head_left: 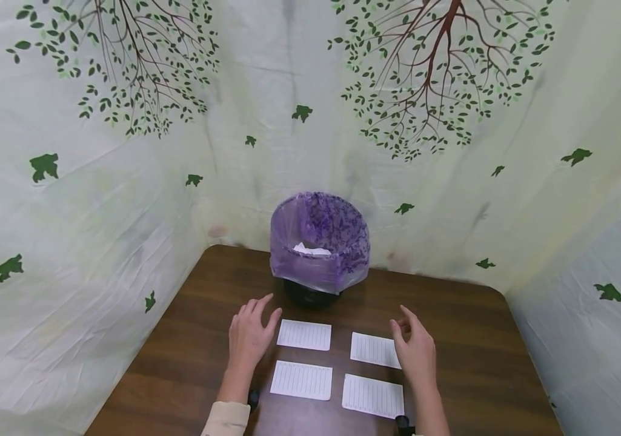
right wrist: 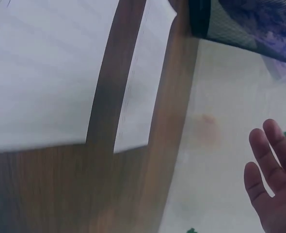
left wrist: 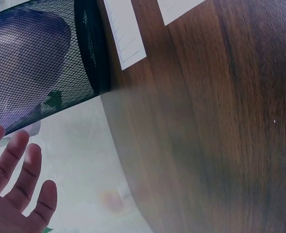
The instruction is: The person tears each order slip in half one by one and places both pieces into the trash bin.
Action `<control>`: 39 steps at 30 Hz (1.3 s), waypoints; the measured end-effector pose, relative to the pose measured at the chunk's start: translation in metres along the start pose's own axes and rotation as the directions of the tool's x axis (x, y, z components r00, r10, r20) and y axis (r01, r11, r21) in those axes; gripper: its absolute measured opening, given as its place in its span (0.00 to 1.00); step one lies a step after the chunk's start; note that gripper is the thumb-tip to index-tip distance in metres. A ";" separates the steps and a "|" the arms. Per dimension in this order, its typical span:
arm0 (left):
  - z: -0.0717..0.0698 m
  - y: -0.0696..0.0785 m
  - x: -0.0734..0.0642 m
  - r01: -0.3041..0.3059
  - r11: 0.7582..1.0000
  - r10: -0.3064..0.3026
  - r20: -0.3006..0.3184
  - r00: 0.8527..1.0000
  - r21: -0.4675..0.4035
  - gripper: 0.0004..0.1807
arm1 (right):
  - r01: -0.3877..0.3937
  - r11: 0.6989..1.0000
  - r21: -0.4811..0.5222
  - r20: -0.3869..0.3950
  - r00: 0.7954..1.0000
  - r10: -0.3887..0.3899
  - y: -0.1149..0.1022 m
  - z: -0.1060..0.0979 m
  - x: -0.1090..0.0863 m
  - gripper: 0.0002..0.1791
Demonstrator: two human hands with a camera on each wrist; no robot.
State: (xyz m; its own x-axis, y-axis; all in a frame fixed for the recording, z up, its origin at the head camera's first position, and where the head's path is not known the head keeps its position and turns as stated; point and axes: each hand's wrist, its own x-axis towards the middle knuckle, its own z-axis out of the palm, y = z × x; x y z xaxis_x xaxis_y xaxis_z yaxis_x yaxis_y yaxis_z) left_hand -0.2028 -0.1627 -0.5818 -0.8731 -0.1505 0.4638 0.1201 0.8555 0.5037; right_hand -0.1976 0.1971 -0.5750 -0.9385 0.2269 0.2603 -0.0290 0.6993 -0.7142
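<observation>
Four lined white cards would exceed nothing but are told as several: a back left card, a back right card, a front left card and a front right card lie flat on the brown table. My left hand hovers left of the back left card, fingers spread and holding nothing. Over the right end of the back right card is my right hand, its fingers loosely bent with nothing between them. Both wrist views show relaxed, separated fingers.
Behind the cards stands a black mesh bin lined with a purple plastic bag, with white paper inside. A pale curtain printed with trees and leaves hangs round the table's back and sides.
</observation>
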 end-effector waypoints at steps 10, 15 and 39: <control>0.007 0.000 -0.011 0.003 1.000 -0.003 0.012 1.000 -0.007 0.22 | 0.050 0.998 0.041 0.050 0.997 -0.052 -0.015 0.028 -0.008 0.23; 0.011 -0.001 -0.015 -0.002 1.000 0.002 0.018 1.000 -0.003 0.22 | 0.074 0.996 0.045 0.092 0.993 -0.078 -0.023 0.041 -0.014 0.22; 0.024 0.014 -0.008 -0.029 0.999 0.028 0.075 0.997 0.015 0.22 | 0.110 0.991 0.077 0.189 0.974 -0.122 -0.039 0.070 -0.010 0.23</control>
State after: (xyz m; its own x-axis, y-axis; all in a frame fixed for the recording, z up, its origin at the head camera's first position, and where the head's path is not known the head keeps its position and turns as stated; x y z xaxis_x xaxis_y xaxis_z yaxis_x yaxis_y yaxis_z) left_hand -0.2052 -0.1380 -0.5959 -0.9022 -0.0894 0.4219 0.1383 0.8666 0.4795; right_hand -0.2112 0.1205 -0.5949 -0.9759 0.0072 0.2181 -0.1580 0.6659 -0.7291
